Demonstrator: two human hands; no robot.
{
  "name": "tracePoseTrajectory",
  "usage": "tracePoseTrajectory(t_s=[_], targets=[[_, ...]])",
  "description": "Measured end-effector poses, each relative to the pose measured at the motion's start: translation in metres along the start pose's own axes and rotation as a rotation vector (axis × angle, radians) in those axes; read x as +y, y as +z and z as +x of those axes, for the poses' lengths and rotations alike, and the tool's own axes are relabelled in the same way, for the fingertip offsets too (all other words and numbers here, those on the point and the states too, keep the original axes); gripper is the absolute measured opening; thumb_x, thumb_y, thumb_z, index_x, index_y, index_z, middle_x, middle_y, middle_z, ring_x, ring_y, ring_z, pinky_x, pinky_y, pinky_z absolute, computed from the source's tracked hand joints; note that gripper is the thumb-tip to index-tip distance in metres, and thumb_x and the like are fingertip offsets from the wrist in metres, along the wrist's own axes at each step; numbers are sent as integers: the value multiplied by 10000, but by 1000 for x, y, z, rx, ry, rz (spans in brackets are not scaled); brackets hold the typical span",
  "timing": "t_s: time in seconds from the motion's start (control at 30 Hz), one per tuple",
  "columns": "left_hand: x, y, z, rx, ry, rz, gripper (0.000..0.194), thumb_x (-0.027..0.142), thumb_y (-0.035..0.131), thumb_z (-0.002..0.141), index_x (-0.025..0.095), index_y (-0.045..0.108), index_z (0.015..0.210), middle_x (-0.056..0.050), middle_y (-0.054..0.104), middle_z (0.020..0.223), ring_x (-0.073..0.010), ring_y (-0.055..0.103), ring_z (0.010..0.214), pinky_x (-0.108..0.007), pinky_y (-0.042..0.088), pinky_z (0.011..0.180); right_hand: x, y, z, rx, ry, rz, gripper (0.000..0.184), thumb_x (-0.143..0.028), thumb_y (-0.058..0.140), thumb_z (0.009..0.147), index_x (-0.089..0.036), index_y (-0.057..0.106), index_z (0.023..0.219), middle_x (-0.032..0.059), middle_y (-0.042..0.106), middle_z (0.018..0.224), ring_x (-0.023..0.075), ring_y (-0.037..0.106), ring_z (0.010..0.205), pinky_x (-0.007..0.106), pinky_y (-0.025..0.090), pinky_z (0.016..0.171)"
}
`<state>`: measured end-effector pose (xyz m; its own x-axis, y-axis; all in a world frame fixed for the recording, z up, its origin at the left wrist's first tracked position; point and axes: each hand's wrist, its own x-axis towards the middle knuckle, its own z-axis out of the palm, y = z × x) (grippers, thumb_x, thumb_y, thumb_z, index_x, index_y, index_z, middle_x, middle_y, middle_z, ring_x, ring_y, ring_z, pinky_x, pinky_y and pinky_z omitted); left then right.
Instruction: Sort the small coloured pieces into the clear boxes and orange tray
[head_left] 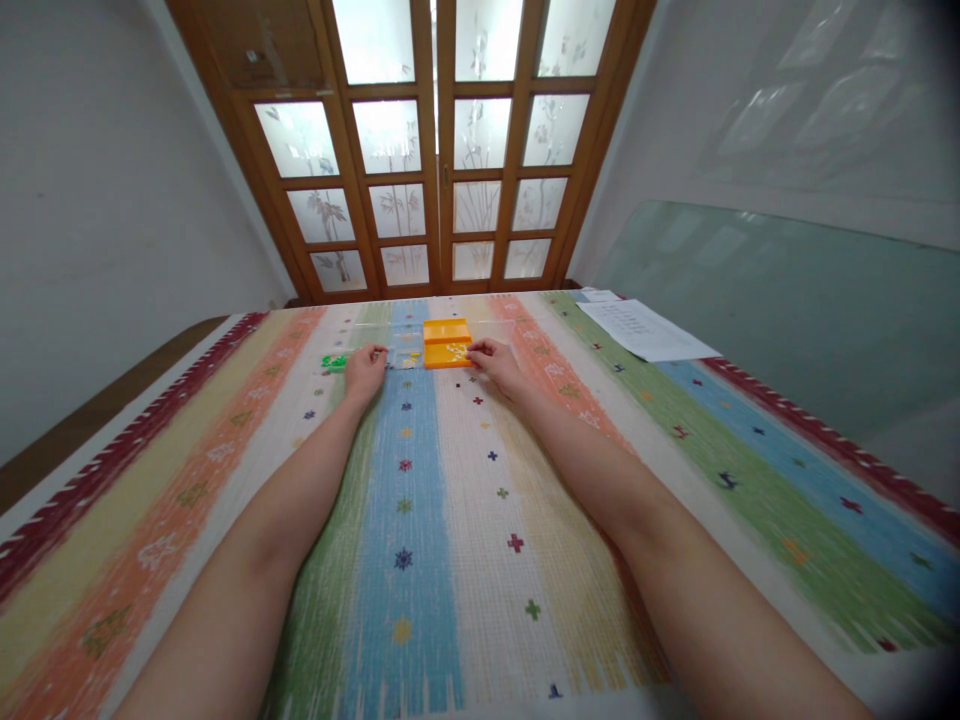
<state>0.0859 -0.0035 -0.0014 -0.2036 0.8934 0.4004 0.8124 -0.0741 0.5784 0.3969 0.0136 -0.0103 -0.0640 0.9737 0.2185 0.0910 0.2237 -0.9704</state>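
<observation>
Both my arms stretch far forward over a striped cloth (442,520). My left hand (365,368) is closed in a loose fist just left of a clear plastic sheet or box (397,345), touching its edge. My right hand (491,358) is pinched at the right edge of an orange tray (445,340) that holds small pale pieces. A small green object (334,361) lies just left of my left hand. What the fingers grip is too small to make out.
A white printed sheet of paper (645,328) lies at the far right of the cloth. Wooden doors with frosted glass panes (442,150) stand behind the surface. A glass pane (787,300) leans along the right wall.
</observation>
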Motion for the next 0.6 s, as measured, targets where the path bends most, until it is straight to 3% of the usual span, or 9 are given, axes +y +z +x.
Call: tracePoseTrajectory(t_s=[0.13, 0.27, 0.37, 0.47, 0.6], targets=[[29, 4, -17, -185, 218, 48, 309, 338, 542, 970, 216, 780, 1124, -68, 739, 866, -230, 657, 830, -324, 459, 804, -3, 0, -1, -5, 36, 67, 245, -246, 643, 822, -195, 668, 1060, 87, 735, 1092, 162, 682, 927, 268, 569, 760], [58, 8, -37, -371, 459, 89, 323, 313, 550, 986, 212, 756, 1213, -106, 745, 1144, -250, 663, 1042, -353, 483, 921, -6, 2, -2, -11, 68, 113, 294, -228, 631, 844, -212, 668, 1135, 99, 735, 1166, 172, 704, 961, 290, 588, 767], [72, 12, -49, -426, 572, 124, 381, 353, 509, 1029, 234, 711, 1329, -115, 705, 1235, -248, 647, 1116, -359, 479, 974, -7, 1, -1, 8, 62, 98, 266, -265, 620, 876, -217, 666, 1134, 89, 741, 1133, 170, 707, 963, 296, 588, 782], [79, 19, -58, -463, 644, 172, 422, 351, 474, 1049, 273, 657, 1422, -111, 692, 1195, -246, 648, 1086, -359, 477, 962, -6, -1, 1, 51, 50, 64, 241, -284, 611, 883, -213, 667, 1106, 84, 746, 1078, 176, 702, 954, 302, 585, 786], [84, 24, -65, -481, 693, 233, 402, 341, 452, 1055, 285, 688, 1375, -105, 693, 1103, -245, 652, 1009, -354, 476, 907, -5, -5, 3, 87, 47, 57, 211, -247, 586, 862, -200, 667, 1052, 73, 744, 1001, 165, 689, 874, 303, 575, 792]])
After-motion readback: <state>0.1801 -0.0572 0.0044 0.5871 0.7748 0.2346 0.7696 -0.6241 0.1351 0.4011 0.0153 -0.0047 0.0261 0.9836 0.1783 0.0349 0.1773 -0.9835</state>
